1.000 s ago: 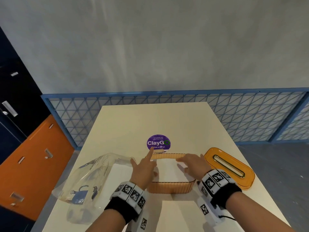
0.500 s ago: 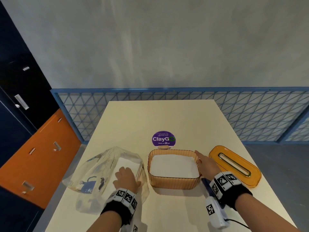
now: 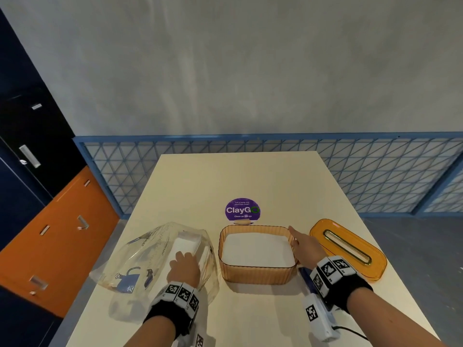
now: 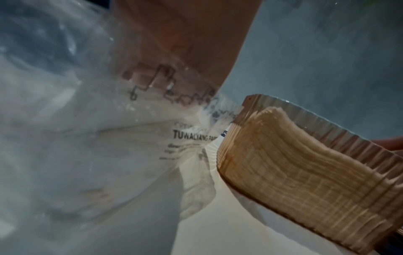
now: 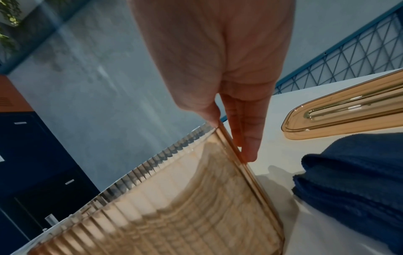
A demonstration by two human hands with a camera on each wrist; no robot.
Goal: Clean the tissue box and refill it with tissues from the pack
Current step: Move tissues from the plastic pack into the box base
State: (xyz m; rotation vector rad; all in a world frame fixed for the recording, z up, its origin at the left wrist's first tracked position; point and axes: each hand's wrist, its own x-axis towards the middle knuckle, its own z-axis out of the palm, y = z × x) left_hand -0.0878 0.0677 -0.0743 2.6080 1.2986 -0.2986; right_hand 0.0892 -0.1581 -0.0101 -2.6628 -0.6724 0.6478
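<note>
Amber plastic box: the ribbed tissue box (image 3: 255, 272) stands lidless on the cream table (image 3: 250, 176), near its front edge, with a flat white stack of tissues (image 3: 258, 250) filling it to just below the rim.
Box seen from the wrists: the left wrist view shows the layered tissue edges through the ribbed wall (image 4: 305, 163); the right wrist view shows the same layering (image 5: 174, 207), which the head view cannot.
Right hand: the right hand (image 3: 304, 249) lies along the box's right end, fingers straight; in the right wrist view the fingertips (image 5: 248, 148) touch the outer wall at the rim and the thumb sits at the top edge. Not gripping, as far as can be seen.
Left hand: the left hand (image 3: 184, 270) is inside the mouth of the clear plastic pack (image 3: 140, 256), resting on the white tissues left there (image 3: 186, 242). Its fingers are hidden from the head view, and the left wrist view is fogged by the film (image 4: 76, 138), so whether it grasps the tissues cannot be told.
Lid: the amber lid (image 3: 348, 249) with its long slot lies on the table right of the box, apart from it.
Cloth: a dark blue cloth (image 5: 353, 181) shows plainly only in the right wrist view; from the head it is mostly hidden under the right wrist.
Sticker: a purple round "ClayGo" sticker (image 3: 242, 209) sits behind the box.
</note>
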